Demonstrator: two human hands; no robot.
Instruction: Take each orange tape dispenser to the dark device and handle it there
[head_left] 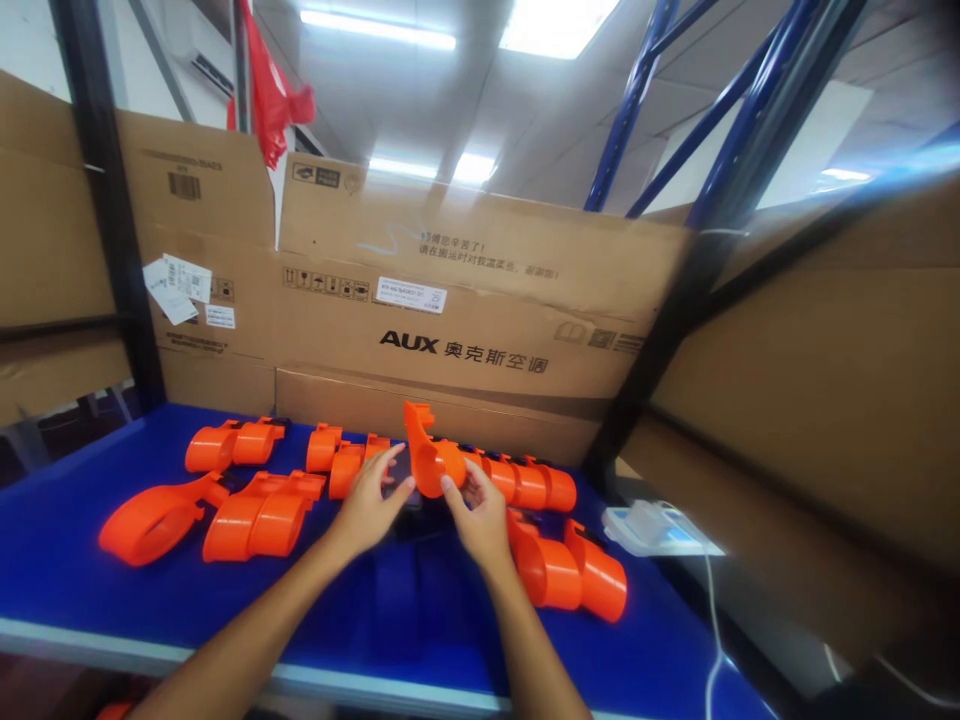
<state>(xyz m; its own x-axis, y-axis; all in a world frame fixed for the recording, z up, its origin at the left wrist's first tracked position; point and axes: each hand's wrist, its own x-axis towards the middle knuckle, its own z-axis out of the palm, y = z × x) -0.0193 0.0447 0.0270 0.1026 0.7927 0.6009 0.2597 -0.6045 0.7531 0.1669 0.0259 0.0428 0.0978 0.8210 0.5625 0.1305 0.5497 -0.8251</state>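
My right hand (480, 515) grips an orange plastic ring-shaped part (431, 468) with a hooked arm that points upward. Its thumb lies on the near side of the ring, and the other fingers curl behind it. Just left of that part, my left hand (369, 510) is held with thumb and fingers apart, and nothing shows between them. A dark object (402, 480) is partly visible behind the left thumb; I cannot make out its kind. More orange ring parts (349, 470) stand behind the left hand, and others (525, 485) are in a row beyond the right hand.
The blue table (322, 610) bears several orange ring parts (247, 515) at left and more (574, 570) at right. Cardboard sheets (337, 340) wall off the back and sides. A white power strip (664, 530) with a cable sits right, near a black post (660, 340).
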